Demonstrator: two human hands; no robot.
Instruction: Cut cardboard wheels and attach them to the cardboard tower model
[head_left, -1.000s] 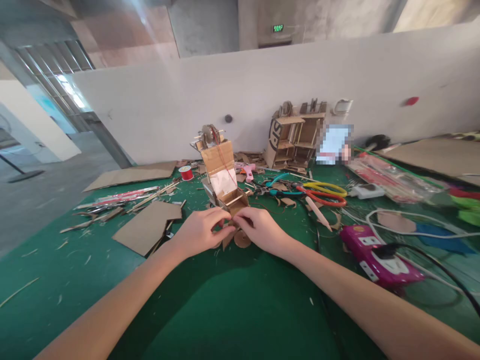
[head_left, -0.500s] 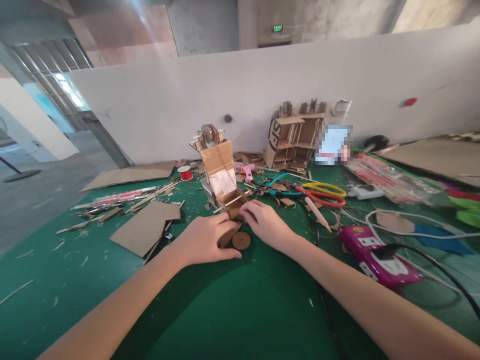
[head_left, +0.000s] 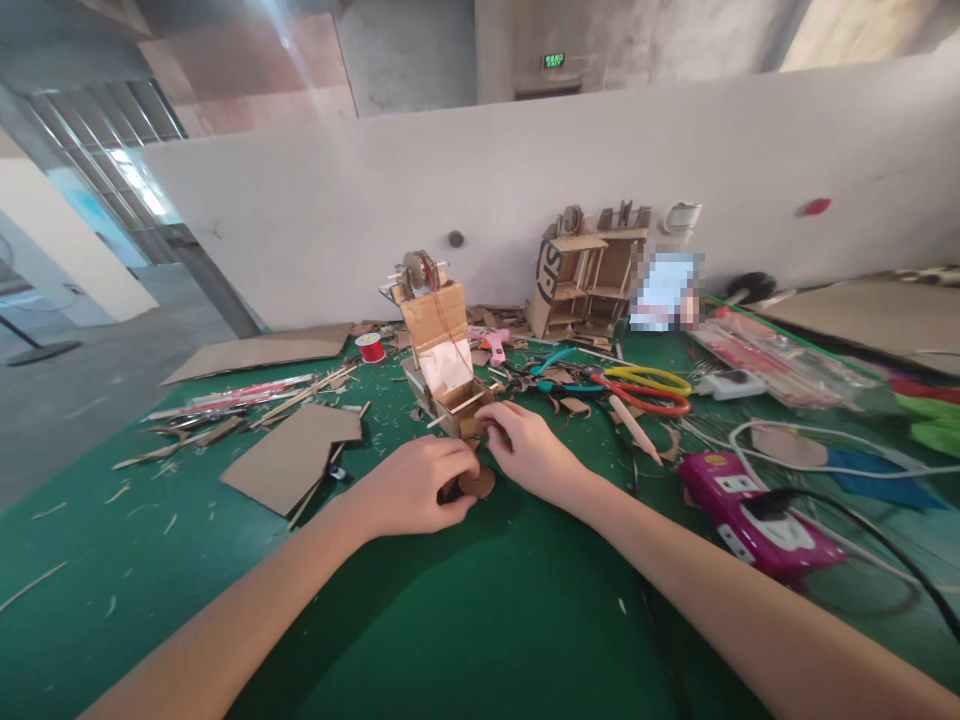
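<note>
My left hand [head_left: 424,485] rests low over the table with its thumb and fingers closed round a small brown cardboard disc [head_left: 477,484]. Another brown piece beside the disc is partly hidden under those fingers. Just beyond stands a cardboard model [head_left: 435,315], with an open box at its front, a raised flap, a thin stick across the box and a wound reel with red thread on top. At the box's front right corner, the curled fingers of my right hand [head_left: 529,445] pinch the cardboard model; their tips are partly hidden.
On the green table [head_left: 465,620], cut cardboard [head_left: 281,455] lies left, near a red thread spool [head_left: 370,347]. Pliers and scissors [head_left: 645,390] lie right, before a cardboard shelf [head_left: 570,285]. A purple power strip [head_left: 757,515] with cables sits by my right forearm.
The fingers and thumb of my left hand have closed in on the disc, which was lying in the open beside them. My right hand has shifted slightly at the model's corner.
</note>
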